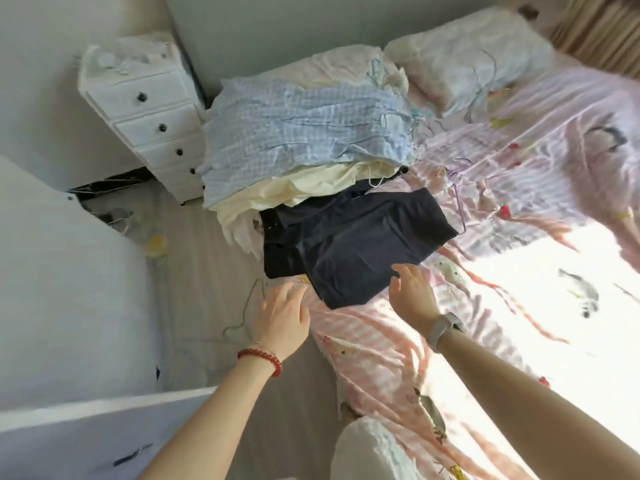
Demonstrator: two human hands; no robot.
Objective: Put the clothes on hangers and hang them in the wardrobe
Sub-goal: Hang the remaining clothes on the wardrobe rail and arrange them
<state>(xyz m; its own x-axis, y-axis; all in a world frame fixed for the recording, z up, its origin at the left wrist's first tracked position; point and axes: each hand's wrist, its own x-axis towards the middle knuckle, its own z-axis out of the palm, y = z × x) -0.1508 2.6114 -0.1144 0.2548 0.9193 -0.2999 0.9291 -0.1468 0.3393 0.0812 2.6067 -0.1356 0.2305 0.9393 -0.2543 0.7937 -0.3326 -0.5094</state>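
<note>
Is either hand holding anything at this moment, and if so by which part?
Nothing is held. The left hand and right hand are both open, reaching toward the near edge of the dark garment on the bed.

Pretty bright daylight in here, coming from off to the right. There's a blown-out white patch on the bedspread [540,278] just right of the right hand [414,296], pattern totally washed out there. The floor [207,271] past the left hand [282,318] is softer and greyer. The whole shot is smeary with motion blur, worst far right. Wide lens bends the drawers [149,119] up left.
</note>
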